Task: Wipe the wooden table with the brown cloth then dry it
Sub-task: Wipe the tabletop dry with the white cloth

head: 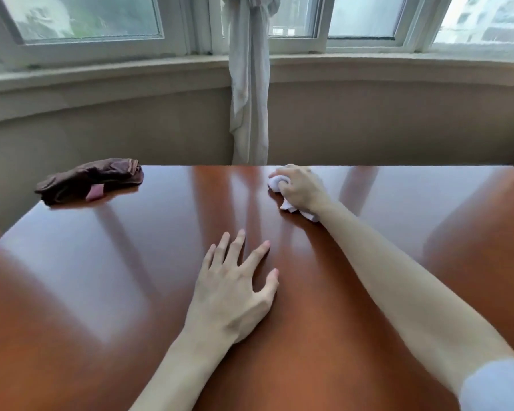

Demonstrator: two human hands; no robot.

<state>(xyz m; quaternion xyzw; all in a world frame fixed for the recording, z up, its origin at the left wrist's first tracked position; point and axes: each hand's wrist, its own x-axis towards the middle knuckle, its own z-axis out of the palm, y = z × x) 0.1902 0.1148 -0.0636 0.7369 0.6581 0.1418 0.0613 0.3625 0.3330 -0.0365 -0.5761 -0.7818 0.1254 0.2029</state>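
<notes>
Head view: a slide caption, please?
Right hand rubs white cloth on wooden table; brown cloth lies aside.

obstacle: brown cloth [90,180] far-left corner | free: table [101,277] centre-left

Two bare forearms reach in from the lower edge, slender and smooth, with no watch, bracelet or ring to be seen. The left hand [230,287] has long thin fingers with short, neat, unpainted nails, and faint tendon lines run across its back. The right hand [298,188] shows its back and knuckles; its nails are hidden. At the lower right corner, the right arm comes out of a pale lavender-blue sleeve [499,387], blurred, ending above the elbow.
</notes>
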